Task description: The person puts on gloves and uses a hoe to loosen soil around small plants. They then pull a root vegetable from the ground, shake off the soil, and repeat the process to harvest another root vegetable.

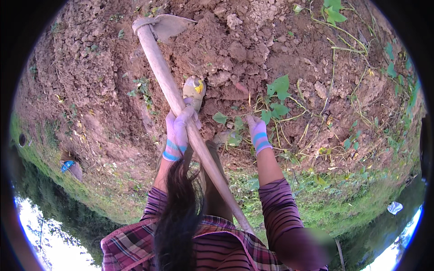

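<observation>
My left hand [178, 127], in a pale knit glove with blue bands, is closed round the wooden handle of a hoe [166, 76]. The handle slants from upper left down past my right side, and the hoe's soil-caked metal blade [173, 27] lies at the top left over loose earth. My right hand [258, 130], gloved alike, has its fingers closed on a leafy green vine [278, 110]; the exact grip point is small. A reddish tuber [241, 88] shows partly buried in the soil just above that hand.
Lumpy brown soil [95, 67] surrounds me. Trailing vines [334, 78] spread over the right side. My muddy shoe [194, 89] stands beside the handle; the other is partly behind leaves. Grass [325, 203] lies behind me, with a brown item bearing blue [69, 166] at the left.
</observation>
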Tool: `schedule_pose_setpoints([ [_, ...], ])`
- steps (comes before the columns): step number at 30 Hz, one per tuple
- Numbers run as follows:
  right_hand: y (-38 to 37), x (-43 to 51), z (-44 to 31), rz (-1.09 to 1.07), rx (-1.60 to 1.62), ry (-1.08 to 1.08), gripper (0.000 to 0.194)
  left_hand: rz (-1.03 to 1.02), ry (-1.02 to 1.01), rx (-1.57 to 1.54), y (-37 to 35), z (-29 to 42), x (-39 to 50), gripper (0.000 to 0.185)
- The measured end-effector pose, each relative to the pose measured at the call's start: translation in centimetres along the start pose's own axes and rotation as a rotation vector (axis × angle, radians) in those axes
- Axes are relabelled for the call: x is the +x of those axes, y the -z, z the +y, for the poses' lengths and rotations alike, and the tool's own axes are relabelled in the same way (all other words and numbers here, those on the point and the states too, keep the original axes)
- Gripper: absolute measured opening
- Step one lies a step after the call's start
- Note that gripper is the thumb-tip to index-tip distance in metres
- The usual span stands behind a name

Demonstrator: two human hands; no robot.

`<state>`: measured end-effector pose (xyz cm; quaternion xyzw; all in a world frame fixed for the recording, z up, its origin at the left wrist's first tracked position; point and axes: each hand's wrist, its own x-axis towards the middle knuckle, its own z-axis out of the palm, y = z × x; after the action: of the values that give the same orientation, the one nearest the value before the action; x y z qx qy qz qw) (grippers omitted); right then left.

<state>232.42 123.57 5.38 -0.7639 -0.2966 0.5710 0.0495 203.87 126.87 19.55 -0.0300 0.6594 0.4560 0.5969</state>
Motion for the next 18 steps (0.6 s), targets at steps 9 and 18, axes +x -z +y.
schedule_pose_setpoints([
  [9,1.0,-14.0,8.5,-0.097,-0.618,0.136,0.026,0.005,0.015,-0.028,-0.8,-0.4,0.3,0.047],
  [18,8.2,-20.1,15.7,-0.233,-0.97,-0.259,0.052,-0.015,-0.059,-0.044,-2.7,-2.4,-0.1,0.044],
])
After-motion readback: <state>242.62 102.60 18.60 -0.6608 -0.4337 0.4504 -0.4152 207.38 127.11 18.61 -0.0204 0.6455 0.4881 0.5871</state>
